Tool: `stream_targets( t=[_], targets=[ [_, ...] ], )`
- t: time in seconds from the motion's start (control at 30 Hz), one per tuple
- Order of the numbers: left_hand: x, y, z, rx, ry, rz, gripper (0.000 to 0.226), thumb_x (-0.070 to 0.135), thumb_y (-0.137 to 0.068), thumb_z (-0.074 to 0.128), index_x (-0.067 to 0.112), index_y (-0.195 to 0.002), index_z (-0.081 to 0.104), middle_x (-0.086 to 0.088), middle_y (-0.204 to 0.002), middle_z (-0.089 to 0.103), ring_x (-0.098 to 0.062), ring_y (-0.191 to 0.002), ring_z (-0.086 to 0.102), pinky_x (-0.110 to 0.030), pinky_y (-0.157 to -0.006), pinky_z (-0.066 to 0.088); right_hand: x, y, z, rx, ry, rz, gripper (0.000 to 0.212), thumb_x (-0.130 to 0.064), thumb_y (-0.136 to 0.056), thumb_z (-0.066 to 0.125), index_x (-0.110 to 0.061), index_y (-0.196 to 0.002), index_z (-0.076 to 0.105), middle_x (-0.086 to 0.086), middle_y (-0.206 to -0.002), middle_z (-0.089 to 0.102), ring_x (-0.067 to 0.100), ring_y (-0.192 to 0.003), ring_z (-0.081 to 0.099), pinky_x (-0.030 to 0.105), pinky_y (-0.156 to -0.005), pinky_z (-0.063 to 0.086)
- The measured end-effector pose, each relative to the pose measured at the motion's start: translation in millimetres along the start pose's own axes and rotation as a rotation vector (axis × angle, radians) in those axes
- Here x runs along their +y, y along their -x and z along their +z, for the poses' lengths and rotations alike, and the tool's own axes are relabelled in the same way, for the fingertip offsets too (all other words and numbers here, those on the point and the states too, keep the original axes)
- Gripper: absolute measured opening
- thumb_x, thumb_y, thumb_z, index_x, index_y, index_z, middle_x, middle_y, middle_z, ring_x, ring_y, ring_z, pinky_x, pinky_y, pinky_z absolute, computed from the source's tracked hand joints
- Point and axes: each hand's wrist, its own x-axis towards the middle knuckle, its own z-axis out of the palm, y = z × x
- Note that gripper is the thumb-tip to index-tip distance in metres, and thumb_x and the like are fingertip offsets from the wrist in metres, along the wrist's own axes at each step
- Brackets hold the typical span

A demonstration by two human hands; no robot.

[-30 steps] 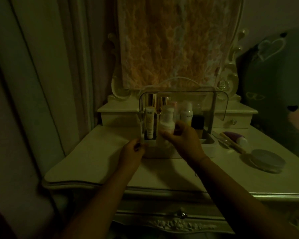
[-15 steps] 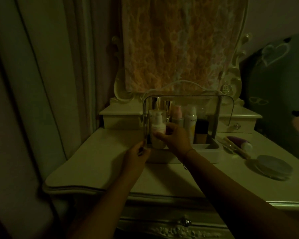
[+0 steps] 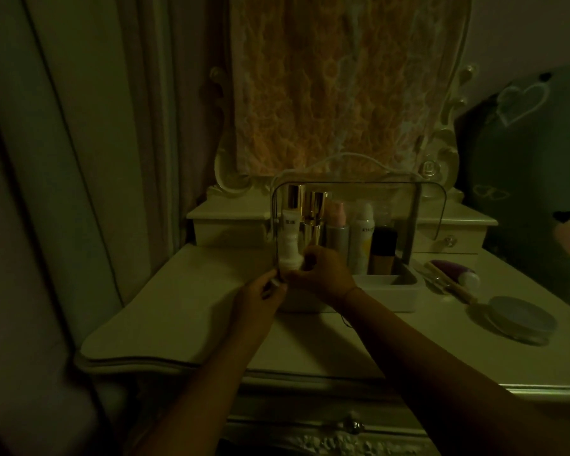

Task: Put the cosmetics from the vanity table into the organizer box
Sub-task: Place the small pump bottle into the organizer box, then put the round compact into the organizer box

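The white organizer box (image 3: 399,292) with a clear flip-up lid (image 3: 435,205) stands in the middle of the vanity table (image 3: 185,311). Inside stand gold-capped bottles (image 3: 311,205), a pink-capped bottle (image 3: 337,232), a white spray bottle (image 3: 362,235) and a dark foundation bottle (image 3: 384,250). My right hand (image 3: 323,271) is shut on a white pump bottle (image 3: 290,251), held low at the box's front left corner. My left hand (image 3: 257,299) grips the box's left front edge. On the table to the right lie a purple tube (image 3: 454,271), a brush (image 3: 451,286) and a round compact (image 3: 520,319).
A mirror draped with lace cloth (image 3: 343,87) rises behind the box, flanked by small drawer units (image 3: 227,225). A curtain (image 3: 79,159) hangs at the left. A dark plush shape (image 3: 533,179) sits at the right. The table's front edge (image 3: 277,370) runs below my arms.
My right hand has carried the white pump bottle leftward and down into the box's front left corner. My left hand stays at the box's left edge.
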Motion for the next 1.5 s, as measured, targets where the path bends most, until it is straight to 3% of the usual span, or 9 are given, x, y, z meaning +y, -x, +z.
stream_targets(
  t=[0.2,0.3,0.53,0.67,0.93,1.07,1.17,1.33,1.5],
  targets=[
    [1,1,-1,-0.015,0.01,0.027,0.041,0.016,-0.084,0.062,0.018,-0.124,0.054,0.004,-0.108,0.058,-0.007,-0.095,0.053,-0.011,-0.064,0.041,-1,7,-9,-0.022,0.01,-0.007,0.036,-0.019,-0.075,0.074,-0.001,-0.104,0.062,0.017,-0.103,0.066,0.028,-0.096,0.063,0.037,-0.082,0.053],
    [0,1,-2,-0.026,0.015,0.027,0.042,0.018,-0.083,0.063,0.019,-0.124,0.054,0.004,-0.107,0.059,-0.003,-0.09,0.055,-0.007,-0.058,0.044,4,20,-17,0.109,0.027,-0.053,0.034,-0.018,-0.079,0.07,-0.01,-0.111,0.06,0.007,-0.108,0.066,0.016,-0.096,0.06,0.026,-0.082,0.048],
    [0,2,-1,-0.017,-0.025,0.044,0.04,0.018,-0.086,0.06,0.018,-0.125,0.053,0.008,-0.102,0.056,0.009,-0.078,0.049,-0.005,-0.053,0.044,42,60,-69,0.451,0.081,-0.11,0.033,-0.017,-0.08,0.069,-0.012,-0.112,0.061,0.003,-0.108,0.064,0.014,-0.094,0.059,0.03,-0.084,0.053],
    [0,3,-1,-0.015,-0.046,0.037,0.038,0.021,-0.084,0.062,0.023,-0.122,0.057,0.01,-0.094,0.06,0.0,-0.082,0.056,-0.017,-0.061,0.042,73,75,-110,0.544,0.125,-0.054,0.027,-0.018,-0.081,0.068,-0.013,-0.107,0.061,-0.001,-0.101,0.063,0.012,-0.091,0.058,0.027,-0.079,0.051],
    [-5,-1,0,-0.01,-0.094,0.027,0.038,0.024,-0.084,0.062,0.028,-0.121,0.056,0.008,-0.093,0.058,0.004,-0.078,0.051,-0.02,-0.061,0.04,101,84,-166,0.62,0.281,0.116,0.027,-0.027,-0.08,0.067,-0.012,-0.103,0.065,0.012,-0.105,0.066,0.029,-0.101,0.059,0.05,-0.091,0.047],
    [-8,-2,-1,-0.006,-0.085,0.034,0.039,0.021,-0.083,0.063,0.025,-0.121,0.057,0.01,-0.089,0.059,0.003,-0.079,0.052,-0.021,-0.061,0.041,113,98,-183,0.592,0.551,0.27,0.041,-0.037,-0.078,0.069,-0.017,-0.114,0.063,0.008,-0.118,0.063,0.029,-0.113,0.054,0.046,-0.104,0.034],
    [-10,-3,-2,-0.011,-0.078,0.019,0.041,0.022,-0.083,0.064,0.024,-0.123,0.055,0.002,-0.103,0.059,-0.007,-0.085,0.055,-0.022,-0.064,0.042,123,109,-188,0.509,0.546,0.374,0.049,-0.035,-0.078,0.069,-0.016,-0.122,0.057,0.011,-0.129,0.056,0.032,-0.12,0.049,0.049,-0.107,0.03],
    [-9,-3,-2,-0.017,-0.079,0.015,0.043,0.022,-0.084,0.062,0.024,-0.125,0.053,0.001,-0.107,0.057,-0.014,-0.093,0.055,-0.023,-0.067,0.043,129,114,-190,0.443,0.528,0.47,0.056,-0.043,-0.079,0.065,-0.014,-0.125,0.054,0.015,-0.127,0.055,0.035,-0.114,0.052,0.046,-0.098,0.043],
    [-8,-2,-2,-0.018,-0.079,0.023,0.041,0.021,-0.084,0.062,0.022,-0.124,0.054,-0.002,-0.106,0.059,-0.014,-0.092,0.056,-0.025,-0.069,0.043,124,120,-180,0.387,0.475,0.418,0.06,-0.043,-0.077,0.068,-0.011,-0.126,0.052,0.015,-0.126,0.054,0.035,-0.113,0.051,0.041,-0.094,0.043]
  ],
)
